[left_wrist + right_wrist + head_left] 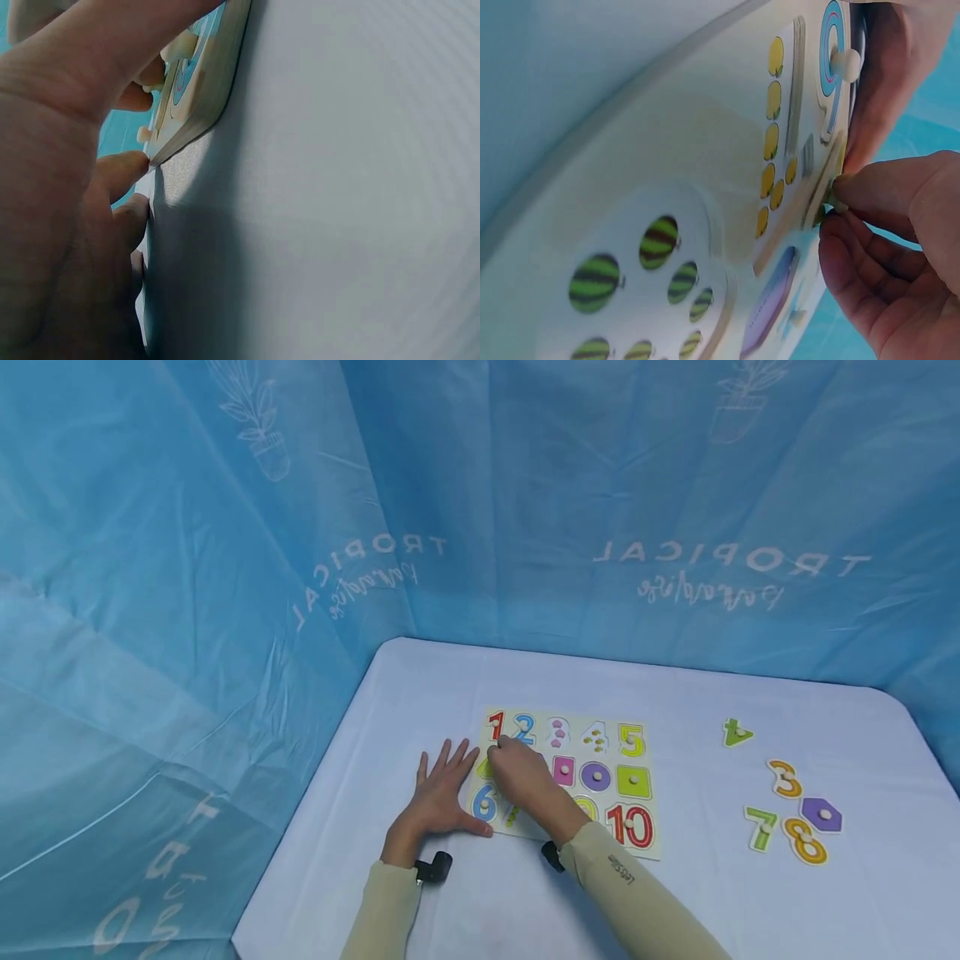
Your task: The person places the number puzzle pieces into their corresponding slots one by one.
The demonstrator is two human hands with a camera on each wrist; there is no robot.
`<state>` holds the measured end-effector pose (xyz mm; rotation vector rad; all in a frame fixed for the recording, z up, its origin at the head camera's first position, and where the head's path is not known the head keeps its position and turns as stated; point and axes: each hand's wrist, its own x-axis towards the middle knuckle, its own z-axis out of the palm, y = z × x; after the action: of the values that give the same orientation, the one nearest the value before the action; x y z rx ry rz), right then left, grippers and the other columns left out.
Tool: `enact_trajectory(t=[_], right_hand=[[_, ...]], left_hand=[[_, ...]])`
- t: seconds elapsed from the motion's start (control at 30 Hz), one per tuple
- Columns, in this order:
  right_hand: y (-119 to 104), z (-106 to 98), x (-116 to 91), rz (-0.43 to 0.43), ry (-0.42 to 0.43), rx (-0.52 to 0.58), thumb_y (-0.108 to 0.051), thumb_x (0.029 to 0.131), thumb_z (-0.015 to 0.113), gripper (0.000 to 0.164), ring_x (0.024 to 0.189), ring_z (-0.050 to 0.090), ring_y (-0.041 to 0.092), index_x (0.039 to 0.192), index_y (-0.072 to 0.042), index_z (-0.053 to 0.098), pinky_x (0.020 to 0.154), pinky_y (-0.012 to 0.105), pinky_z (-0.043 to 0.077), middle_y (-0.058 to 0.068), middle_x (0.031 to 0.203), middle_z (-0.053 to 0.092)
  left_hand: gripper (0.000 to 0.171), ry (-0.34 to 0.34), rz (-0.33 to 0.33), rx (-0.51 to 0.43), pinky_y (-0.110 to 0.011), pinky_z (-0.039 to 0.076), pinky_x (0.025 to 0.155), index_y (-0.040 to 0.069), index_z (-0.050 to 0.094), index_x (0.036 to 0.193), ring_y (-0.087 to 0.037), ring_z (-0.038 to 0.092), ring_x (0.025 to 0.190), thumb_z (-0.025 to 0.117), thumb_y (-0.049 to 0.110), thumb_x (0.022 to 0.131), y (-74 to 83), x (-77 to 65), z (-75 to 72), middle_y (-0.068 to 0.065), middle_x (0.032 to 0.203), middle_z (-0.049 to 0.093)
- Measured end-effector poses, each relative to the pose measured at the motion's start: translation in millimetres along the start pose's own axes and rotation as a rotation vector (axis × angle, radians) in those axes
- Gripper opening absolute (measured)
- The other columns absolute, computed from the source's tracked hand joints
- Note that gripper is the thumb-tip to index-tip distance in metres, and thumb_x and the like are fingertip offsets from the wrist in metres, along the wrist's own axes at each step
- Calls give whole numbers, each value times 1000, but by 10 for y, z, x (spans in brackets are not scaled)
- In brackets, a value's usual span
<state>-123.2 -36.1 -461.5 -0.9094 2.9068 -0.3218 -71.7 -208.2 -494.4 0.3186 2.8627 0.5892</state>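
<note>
A wooden number-and-shape puzzle board (652, 847) lies flat on the white table. My left hand (438, 797) has its fingers spread at the board's left edge, with the thumb by the lower left corner. Over the left part of the board, my right hand (528, 781) pinches the knob of a green puzzle piece (485, 769) in the middle row. Fingers partly hide this piece; I cannot tell whether it sits fully in its recess. A blue 6 (484, 803) lies just below it. Watermelon pictures (660, 241) show in a bare recess in the right wrist view.
Loose pieces lie on the right of the table: a green 4 (737, 733), an orange 3 (785, 778), a purple hexagon (822, 815), a green 7 (761, 828) and an orange 8 (805, 841). Blue curtains (600, 510) stand behind and to the left.
</note>
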Motion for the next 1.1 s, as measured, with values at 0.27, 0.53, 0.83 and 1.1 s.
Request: enact_trajectory(t=[0.27, 0.53, 0.83, 1.1], right_hand=[[7, 14, -17, 21, 13, -10, -16, 89, 70, 27, 99, 64, 24, 114, -6, 68, 86, 34, 53, 10, 107, 63], [42, 48, -57, 35, -5, 15, -20, 89, 69, 34, 105, 60, 25, 121, -8, 64, 87, 39, 53, 11, 115, 60], [130, -107, -174, -34, 56, -11, -17, 88, 66, 31, 95, 56, 23, 118, -9, 66, 88, 38, 50, 6, 104, 60], [389, -239, -386, 57, 65, 39, -21, 89, 66, 27, 83, 51, 18, 115, -12, 69, 76, 35, 48, 2, 97, 59]], left_hand=[[131, -3, 10, 7, -56, -9, 111, 22, 21, 155, -25, -6, 145, 75, 78, 49, 35, 23, 22, 1, 160, 9], [131, -20, 11, 7, -56, -10, 111, 23, 20, 155, -24, -7, 145, 75, 79, 49, 38, 36, 12, 3, 160, 7], [132, -10, -9, 9, -56, -9, 111, 23, 20, 155, -25, -5, 145, 75, 78, 49, 12, 14, -39, 3, 160, 8], [134, -24, -13, -1, -55, -11, 111, 24, 18, 155, -24, -8, 145, 76, 78, 48, 22, 14, -39, 3, 161, 6]])
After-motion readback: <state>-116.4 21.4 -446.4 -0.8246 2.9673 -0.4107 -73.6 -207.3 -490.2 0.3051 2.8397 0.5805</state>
